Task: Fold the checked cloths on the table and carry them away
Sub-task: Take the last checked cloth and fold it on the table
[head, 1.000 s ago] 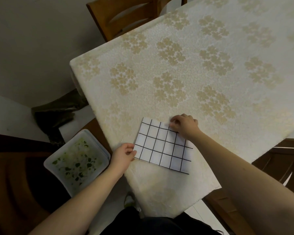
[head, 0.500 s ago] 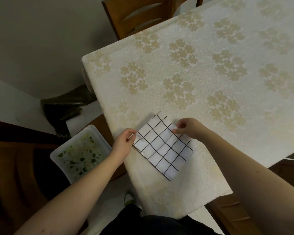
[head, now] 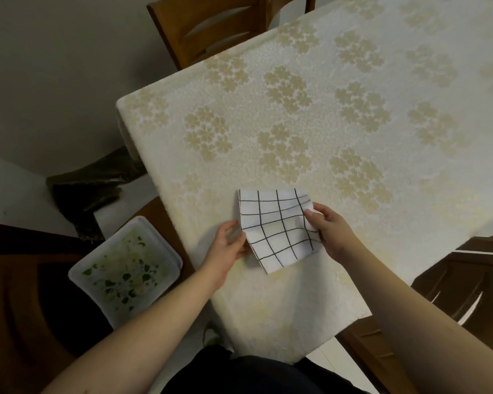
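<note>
Between both hands, just above the near table (head: 353, 115) corner, sits the checked cloth (head: 276, 228), already folded down to a small rectangle w/ a crease bowing across its middle. Left hand (head: 229, 243) pinches the left edge, fingers curled under it; right hand (head: 329, 228) grips the right edge, thumb on top. Hands apart, cloth stretched btwn them, far edge seems to rest on the tablecloth, near corner drooping toward the person.

Step, I'd say: last fold or the pick-up before carrying off. Next move prob. needs both edges brought together w/o the layers slipping, then one hand taking the lot.

Cloth itself: white, thin black grid lines, soft and limp, looks at least doubled. Only this one cloth in view. Beside the left hand, well below table level, a lidded plastic box (head: 125, 268) w/ green bits inside.
</note>
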### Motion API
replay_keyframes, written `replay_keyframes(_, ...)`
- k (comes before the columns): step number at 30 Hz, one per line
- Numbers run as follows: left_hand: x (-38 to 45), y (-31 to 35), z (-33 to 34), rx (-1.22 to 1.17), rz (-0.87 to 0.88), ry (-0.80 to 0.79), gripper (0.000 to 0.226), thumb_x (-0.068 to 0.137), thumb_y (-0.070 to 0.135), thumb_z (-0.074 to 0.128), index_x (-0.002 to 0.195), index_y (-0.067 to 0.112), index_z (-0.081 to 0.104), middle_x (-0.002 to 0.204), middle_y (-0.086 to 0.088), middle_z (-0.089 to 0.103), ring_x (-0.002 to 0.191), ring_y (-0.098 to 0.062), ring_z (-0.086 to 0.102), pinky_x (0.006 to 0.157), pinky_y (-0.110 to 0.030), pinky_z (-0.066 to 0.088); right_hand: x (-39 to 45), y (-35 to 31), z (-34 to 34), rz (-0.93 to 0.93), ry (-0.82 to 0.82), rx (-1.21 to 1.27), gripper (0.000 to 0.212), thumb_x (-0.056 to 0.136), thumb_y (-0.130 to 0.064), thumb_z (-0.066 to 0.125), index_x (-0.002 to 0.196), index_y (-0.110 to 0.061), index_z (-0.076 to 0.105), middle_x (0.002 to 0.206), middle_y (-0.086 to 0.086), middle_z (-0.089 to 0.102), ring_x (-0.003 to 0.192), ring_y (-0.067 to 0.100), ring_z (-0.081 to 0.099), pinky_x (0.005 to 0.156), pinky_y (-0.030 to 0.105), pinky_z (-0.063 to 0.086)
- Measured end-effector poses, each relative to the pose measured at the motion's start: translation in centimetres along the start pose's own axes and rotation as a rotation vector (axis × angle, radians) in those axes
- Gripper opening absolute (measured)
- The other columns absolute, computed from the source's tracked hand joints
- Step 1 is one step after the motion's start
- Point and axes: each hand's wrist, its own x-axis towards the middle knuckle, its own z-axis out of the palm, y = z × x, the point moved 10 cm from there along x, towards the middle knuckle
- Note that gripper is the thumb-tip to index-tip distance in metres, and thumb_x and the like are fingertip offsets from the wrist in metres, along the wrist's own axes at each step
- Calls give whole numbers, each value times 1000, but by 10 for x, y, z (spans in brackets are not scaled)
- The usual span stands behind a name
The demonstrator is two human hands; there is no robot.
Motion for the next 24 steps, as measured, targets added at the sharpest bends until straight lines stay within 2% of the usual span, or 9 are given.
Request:
replay_keyframes(2, 4, 5, 1, 12, 7, 24, 49, 95, 21, 61, 139, 21, 40, 130, -11, 59, 105, -23, 64, 82, -31, 56, -6, 4, -5, 8, 14, 1, 30, 94, -20, 62, 123, -15, 61, 111, 11, 73, 101, 24, 70, 78, 27, 54)
replay_keyframes(5, 14, 11, -2, 88, 24, 46, 52, 93, 25, 65, 138, 29, 38, 114, -9, 68, 102, -22, 68, 93, -39, 55, -13, 10, -13, 20, 42, 16, 33, 92, -18, 65, 124, -13, 61, 109, 11, 73, 98, 22, 71, 78, 26, 53)
replay_keyframes(8, 20, 20, -2, 188, 76, 40, 46, 92, 24, 66, 129, 38, 44, 105, 0, 74, 100, -19, 70, 98, -45, 52, -21, 11, -24, -4, 128, -23, 37, 90, -17, 69, 125, -15, 57, 87, 4, 75, 83, 16, 71, 78, 26, 54)
replay_keyframes(11, 23, 27, 0, 217, 110, 30, 39, 93, 23, 65, 122, 43, 49, 104, 2, 75, 98, -19, 71, 99, -45, 52, -26, 9, -34, -55, 192, -91, 50, 88, -22, 72, 133, -22, 52, 81, 3, 73, 85, 16, 70, 89, 32, 54)
replay_keyframes(13, 22, 33, 4, 225, 124, 9, 39, 91, 29, 67, 124, 43, 49, 105, 3, 74, 99, -18, 70, 99, -44, 51, -30, 4, -37, -83, 207, -120, 58, 86, -25, 73, 138, -27, 48, 88, 8, 73, 92, 17, 69, 94, 35, 51)
replay_keyframes(15, 20, 40, 10, 262, 144, -4, 50, 87, 34, 72, 130, 38, 47, 107, 3, 72, 101, -15, 68, 96, -35, 51, -33, -1, -36, -105, 204, -123, 59, 86, -26, 74, 139, -29, 47, 87, 9, 73, 91, 16, 69, 95, 34, 50)
replay_keyframes(17, 18, 47, 17, 313, 177, 2, 55, 85, 28, 75, 132, 30, 46, 107, 1, 70, 101, -10, 66, 85, -21, 48, -36, -7, -34, -122, 198, -129, 59, 85, -28, 74, 138, -30, 49, 83, 5, 73, 89, 14, 70, 93, 33, 51)
replay_keyframes(19, 16, 55, 21, 344, 223, 25, 52, 85, 22, 75, 129, 28, 48, 101, -2, 69, 98, -10, 66, 75, -14, 45, -39, -10, -34, -138, 196, -135, 56, 85, -28, 74, 136, -31, 51, 82, 6, 72, 88, 14, 69, 92, 32, 51)
replay_keyframes(24, 11, 70, 26, 527, 292, 69, 36, 95, 22, 62, 128, 28, 49, 94, 5, 69, 88, -12, 65, 76, -20, 49, -46, -16, -38, -168, 213, -135, 48, 86, -25, 74, 130, -29, 57, 79, 1, 73, 85, 11, 69, 84, 26, 53)
